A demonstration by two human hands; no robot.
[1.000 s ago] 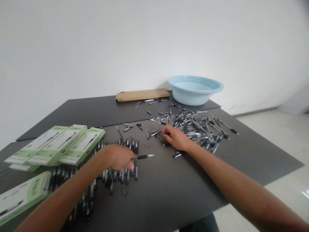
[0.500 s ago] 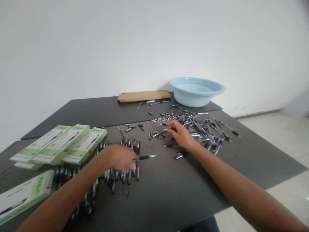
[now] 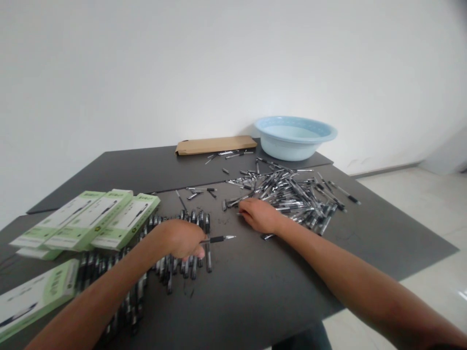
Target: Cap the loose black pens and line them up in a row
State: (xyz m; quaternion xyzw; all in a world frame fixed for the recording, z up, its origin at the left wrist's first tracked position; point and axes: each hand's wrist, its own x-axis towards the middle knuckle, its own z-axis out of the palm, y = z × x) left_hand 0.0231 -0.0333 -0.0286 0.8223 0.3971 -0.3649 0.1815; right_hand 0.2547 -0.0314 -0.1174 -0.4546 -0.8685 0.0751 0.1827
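Observation:
My left hand [image 3: 185,238] is closed on an uncapped pen [image 3: 218,239] with a black rubber grip, its tip pointing right. Beneath that hand lie rows of capped black pens [image 3: 208,255], side by side on the dark table. My right hand [image 3: 258,215] is low over the table at the near left edge of a loose heap of clear and black pens [image 3: 295,192]. Its fingers are pinched together, and a small pale end of what looks like a pen [image 3: 239,214] pokes out past the fingertips; the hand hides the rest.
Green and white pen boxes [image 3: 124,221] lie at the left, one box [image 3: 38,299] nearer to me. A light blue basin [image 3: 295,146] and a flat brown cardboard piece [image 3: 216,145] stand at the back by the wall. A few loose pens and caps [image 3: 199,189] lie mid-table.
My right hand has come down and slightly left from the heap, onto the spot where a single pen lay. My left hand keeps its pen in nearly the same place.

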